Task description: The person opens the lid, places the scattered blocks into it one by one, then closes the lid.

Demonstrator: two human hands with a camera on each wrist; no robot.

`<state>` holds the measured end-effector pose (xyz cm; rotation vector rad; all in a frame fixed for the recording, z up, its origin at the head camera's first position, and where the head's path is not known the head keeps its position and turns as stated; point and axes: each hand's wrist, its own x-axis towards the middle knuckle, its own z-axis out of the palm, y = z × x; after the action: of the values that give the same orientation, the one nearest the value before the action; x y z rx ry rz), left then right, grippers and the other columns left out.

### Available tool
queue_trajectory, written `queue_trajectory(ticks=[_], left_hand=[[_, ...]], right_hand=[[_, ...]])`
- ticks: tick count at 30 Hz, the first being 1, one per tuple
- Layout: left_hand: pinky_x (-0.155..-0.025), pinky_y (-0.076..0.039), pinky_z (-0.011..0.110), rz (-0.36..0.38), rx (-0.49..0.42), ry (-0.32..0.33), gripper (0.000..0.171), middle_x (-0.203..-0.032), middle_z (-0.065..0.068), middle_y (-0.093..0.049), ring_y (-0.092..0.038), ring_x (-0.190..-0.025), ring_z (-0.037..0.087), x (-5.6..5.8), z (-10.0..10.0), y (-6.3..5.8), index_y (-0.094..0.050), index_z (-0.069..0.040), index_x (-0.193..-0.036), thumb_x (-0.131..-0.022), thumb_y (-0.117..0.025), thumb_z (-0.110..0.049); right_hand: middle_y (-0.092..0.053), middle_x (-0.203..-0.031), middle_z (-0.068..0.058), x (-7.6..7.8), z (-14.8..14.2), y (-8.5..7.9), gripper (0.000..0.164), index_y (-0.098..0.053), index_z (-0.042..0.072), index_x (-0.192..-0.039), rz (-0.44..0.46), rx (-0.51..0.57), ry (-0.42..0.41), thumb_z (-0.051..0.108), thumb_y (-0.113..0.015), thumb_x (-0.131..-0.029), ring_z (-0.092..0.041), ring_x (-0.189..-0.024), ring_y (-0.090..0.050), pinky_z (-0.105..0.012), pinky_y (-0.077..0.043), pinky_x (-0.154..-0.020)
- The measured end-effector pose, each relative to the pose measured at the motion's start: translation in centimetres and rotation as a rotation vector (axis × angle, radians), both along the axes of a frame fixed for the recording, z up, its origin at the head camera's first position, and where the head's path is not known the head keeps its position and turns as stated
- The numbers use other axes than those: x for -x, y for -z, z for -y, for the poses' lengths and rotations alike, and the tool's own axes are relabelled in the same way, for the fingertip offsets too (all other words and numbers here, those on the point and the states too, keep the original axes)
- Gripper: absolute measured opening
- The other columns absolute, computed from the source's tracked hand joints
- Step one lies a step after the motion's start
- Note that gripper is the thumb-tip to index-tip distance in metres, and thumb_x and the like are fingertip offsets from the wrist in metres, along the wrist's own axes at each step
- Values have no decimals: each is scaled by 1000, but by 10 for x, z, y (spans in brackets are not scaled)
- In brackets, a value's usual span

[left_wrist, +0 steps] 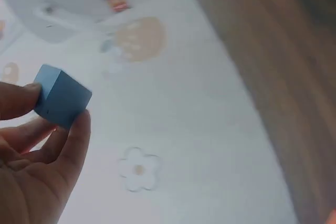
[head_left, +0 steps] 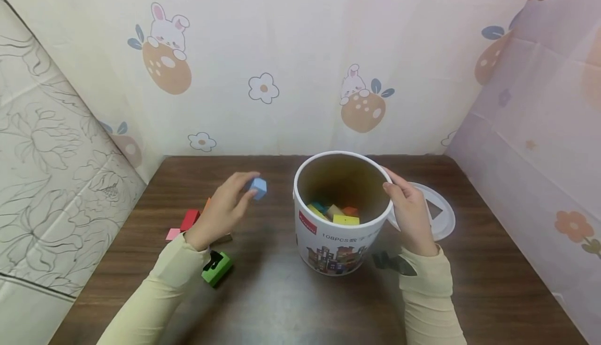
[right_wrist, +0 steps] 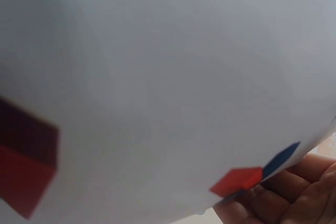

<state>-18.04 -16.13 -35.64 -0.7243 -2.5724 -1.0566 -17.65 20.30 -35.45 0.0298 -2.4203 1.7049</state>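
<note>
My left hand (head_left: 220,212) pinches a light blue block (head_left: 259,188) between thumb and fingers, above the table and left of the white bucket (head_left: 304,238). The left wrist view shows the block (left_wrist: 62,97) closely, with two angled faces. My right hand (head_left: 413,217) grips the bucket's right rim, its thumb over the edge and the other fingers along the outside. Inside the upright bucket lie several blocks, among them a yellow block (head_left: 346,220). The right wrist view is filled mostly by the bucket wall (right_wrist: 157,87), with fingers at its lower right.
Left on the wooden table (head_left: 272,308) are a red block (head_left: 190,219), a pink block (head_left: 172,234) and a green block (head_left: 220,271), partly behind the left forearm. A white lid (head_left: 449,215) lies right of the bucket. A patterned curtain (head_left: 225,47) stands behind the table.
</note>
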Motion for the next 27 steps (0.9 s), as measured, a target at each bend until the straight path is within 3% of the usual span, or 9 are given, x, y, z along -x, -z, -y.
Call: queue_trajectory(ticks=[7, 15, 27], left_hand=[[-94, -53, 42, -94, -86, 53, 39, -126, 14, -59, -58, -110, 23, 11, -24, -29, -52, -1, -135, -97, -59, -8], [-99, -53, 37, -114, -103, 167, 38, -125, 14, -60, -57, -113, 23, 24, -63, -40, -55, 0, -131, -95, -62, -9], [-99, -52, 32, 50, -49, 257, 43, -131, 7, -60, -56, -118, 19, 38, -111, -50, -60, -7, -131, -91, -70, -15]], right_hand=[[-49, -149, -8, 0, 1, -1, 46, -48, 14, -145, -7, 4, -3, 32, -42, -104, -29, -141, -42, -58, -34, -113], [-48, -149, -10, 1, 1, 1, 47, -48, 12, -145, -7, -5, 1, 33, -41, -104, -30, -141, -42, -59, -34, -112], [-49, -149, -10, -1, -1, 1, 46, -48, 12, -145, -18, -8, -10, 32, -42, -104, -32, -140, -42, -60, -36, -111]])
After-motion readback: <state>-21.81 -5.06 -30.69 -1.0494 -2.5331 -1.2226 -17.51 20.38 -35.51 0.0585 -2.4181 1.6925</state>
